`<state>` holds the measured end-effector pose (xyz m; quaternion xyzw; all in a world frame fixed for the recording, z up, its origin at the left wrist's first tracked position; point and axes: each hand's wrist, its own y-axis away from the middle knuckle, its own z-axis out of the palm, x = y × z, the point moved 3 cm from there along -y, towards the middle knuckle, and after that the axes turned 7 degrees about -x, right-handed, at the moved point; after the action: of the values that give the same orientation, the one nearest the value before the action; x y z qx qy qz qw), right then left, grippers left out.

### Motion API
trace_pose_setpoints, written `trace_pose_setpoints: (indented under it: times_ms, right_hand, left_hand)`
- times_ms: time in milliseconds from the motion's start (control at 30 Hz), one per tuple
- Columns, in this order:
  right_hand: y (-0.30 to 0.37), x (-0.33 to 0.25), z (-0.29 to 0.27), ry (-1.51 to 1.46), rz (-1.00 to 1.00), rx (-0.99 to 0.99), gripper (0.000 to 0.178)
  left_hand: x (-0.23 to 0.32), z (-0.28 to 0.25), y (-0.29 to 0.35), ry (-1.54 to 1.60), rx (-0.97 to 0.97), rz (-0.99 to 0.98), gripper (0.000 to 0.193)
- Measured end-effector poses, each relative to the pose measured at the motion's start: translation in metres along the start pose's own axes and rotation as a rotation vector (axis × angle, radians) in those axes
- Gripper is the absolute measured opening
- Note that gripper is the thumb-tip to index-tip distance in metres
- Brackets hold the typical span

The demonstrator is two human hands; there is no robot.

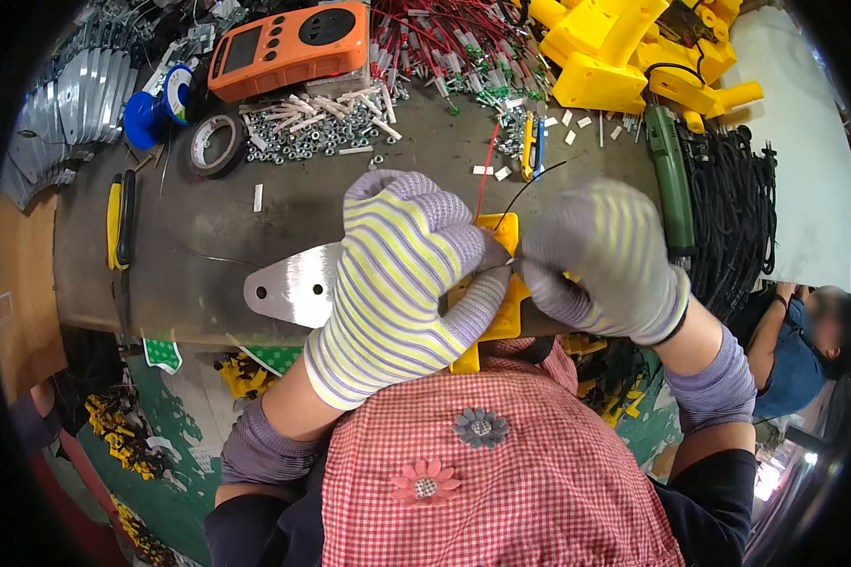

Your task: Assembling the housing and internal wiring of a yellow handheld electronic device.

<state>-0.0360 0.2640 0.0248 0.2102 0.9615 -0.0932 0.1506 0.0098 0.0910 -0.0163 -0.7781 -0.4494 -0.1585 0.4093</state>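
My left hand, in a striped yellow and lilac glove, pinches a thin wire between thumb and forefinger. Close beside it is my right hand, gloved too and blurred by motion; its fingers are curled in, and what they hold is hidden. Under both hands lies a yellow plastic housing at the table's near edge, partly covered. A red wire and a black wire stick up beyond it. Left of my left hand rests a shiny metal plate with holes.
Along the back stand an orange meter, a heap of nuts, red wires and yellow housings. A green electric screwdriver and black cables lie right; black tape and yellow-handled cutters lie left. Another person sits far right.
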Motion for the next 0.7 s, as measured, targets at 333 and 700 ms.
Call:
trace_pose_setpoints:
  times_ms: [333,700]
  right_hand:
    - [0.014,0.007,-0.003,-0.243,0.253,0.145,0.02]
    - [0.013,0.002,0.003,-0.288,0.286,-0.055,0.015]
  left_hand:
    - [0.0,0.001,0.003,0.002,0.0,0.012,0.016]
    - [0.012,-0.002,-0.002,-0.135,-0.086,0.068,0.02]
